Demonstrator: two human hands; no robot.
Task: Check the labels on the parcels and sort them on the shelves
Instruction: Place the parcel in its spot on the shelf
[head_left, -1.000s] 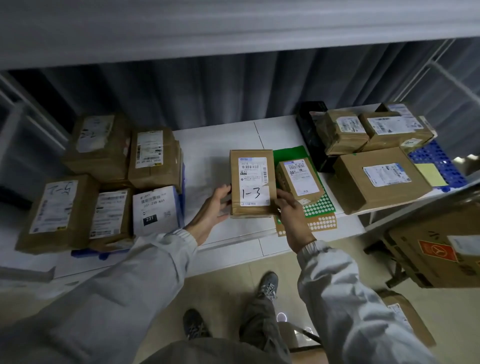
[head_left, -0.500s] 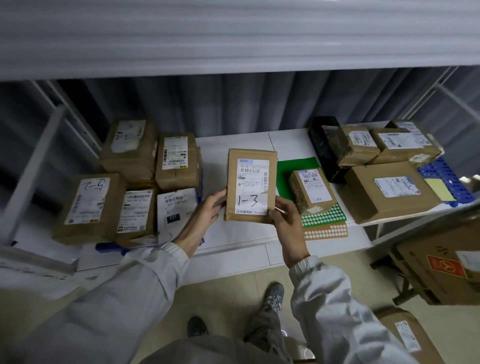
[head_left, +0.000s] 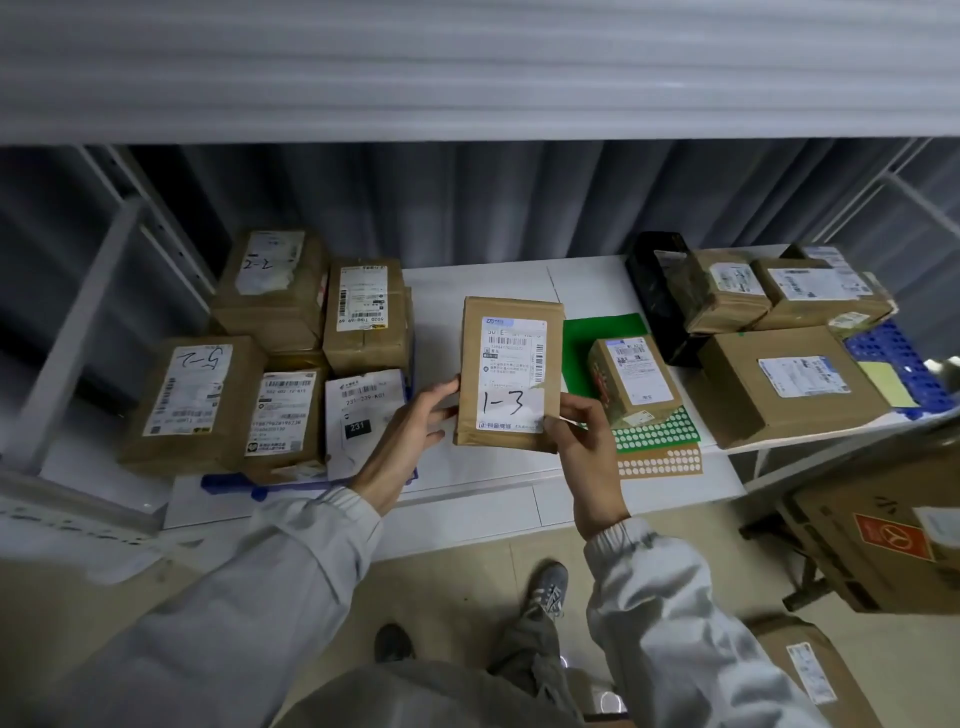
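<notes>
Brown card, a parcel (head_left: 511, 374) marked 1-3 by hand, is held up over the bare middle of the white shelf (head_left: 480, 283); the left hand (head_left: 410, 431) grips its lower left edge, the right hand (head_left: 584, 441) pinches the lower right corner; this looks like the label-checking step, and the next move calls for finding the place that matches 1-3; the label's fine print is too small to read, and the parcels at the lower right are cut off by the frame.
</notes>
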